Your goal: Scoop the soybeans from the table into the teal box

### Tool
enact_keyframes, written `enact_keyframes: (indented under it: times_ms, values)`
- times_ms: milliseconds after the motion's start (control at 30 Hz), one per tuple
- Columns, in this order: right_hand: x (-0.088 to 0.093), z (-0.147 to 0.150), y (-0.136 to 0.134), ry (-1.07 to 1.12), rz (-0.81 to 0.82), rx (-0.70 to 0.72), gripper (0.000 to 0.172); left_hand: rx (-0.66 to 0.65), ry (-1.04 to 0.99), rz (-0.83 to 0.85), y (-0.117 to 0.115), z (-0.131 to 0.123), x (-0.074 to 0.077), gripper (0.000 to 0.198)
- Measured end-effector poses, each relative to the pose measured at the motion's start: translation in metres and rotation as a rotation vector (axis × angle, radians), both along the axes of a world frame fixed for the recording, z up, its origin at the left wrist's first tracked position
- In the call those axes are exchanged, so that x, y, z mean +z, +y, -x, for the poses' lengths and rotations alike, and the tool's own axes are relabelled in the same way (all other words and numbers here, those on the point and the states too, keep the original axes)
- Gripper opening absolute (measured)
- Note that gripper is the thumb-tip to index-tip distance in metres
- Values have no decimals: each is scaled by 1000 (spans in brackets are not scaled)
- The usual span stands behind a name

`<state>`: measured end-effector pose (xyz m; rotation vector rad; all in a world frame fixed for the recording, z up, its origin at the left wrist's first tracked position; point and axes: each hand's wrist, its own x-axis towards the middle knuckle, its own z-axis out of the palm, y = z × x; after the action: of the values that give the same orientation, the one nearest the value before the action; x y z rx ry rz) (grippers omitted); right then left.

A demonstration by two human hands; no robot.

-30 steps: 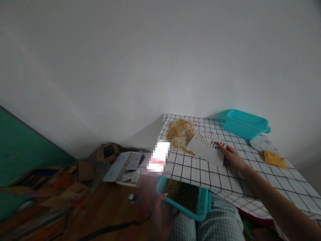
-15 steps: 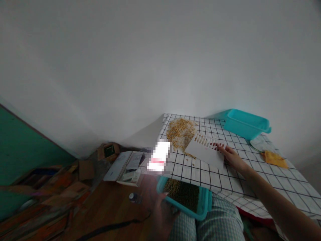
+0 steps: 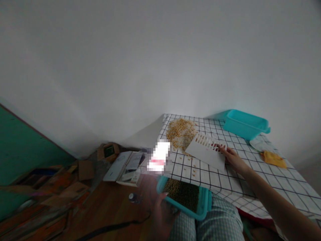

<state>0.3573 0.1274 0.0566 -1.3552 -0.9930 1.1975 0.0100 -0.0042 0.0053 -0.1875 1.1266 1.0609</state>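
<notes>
right hand (image 3: 234,158) gripping flat slotted plastic scraper (image 3: 207,151)

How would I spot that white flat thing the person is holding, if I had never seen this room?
Start at the table with the black-and-white checked cloth against the grey wall. Near its far left corner lies a heap of yellow beans; just right of it the right hand holds a white plastic scraper. It alone is flat and white, with a row of slots along its upper edge.

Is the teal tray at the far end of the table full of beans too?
No, the far teal tray shows only its bare inside wall, while the beans lie heaped on the checked tablecloth.
</notes>
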Motion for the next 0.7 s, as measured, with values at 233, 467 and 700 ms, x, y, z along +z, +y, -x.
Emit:
enact_keyframes:
  times_ms: [233, 467, 700]
  values:
    - [0, 1, -8, -11, 17, -8, 17, 13, 23, 2, 1, -2, 3, 12]
    - [10, 4, -10, 37, 34, -56, 14, -10, 19, -5, 1, 0, -1, 14]
    - [8, 9, -12, 87, 67, -1, 15, 37, -8, 1, 0, 0, -2, 8]
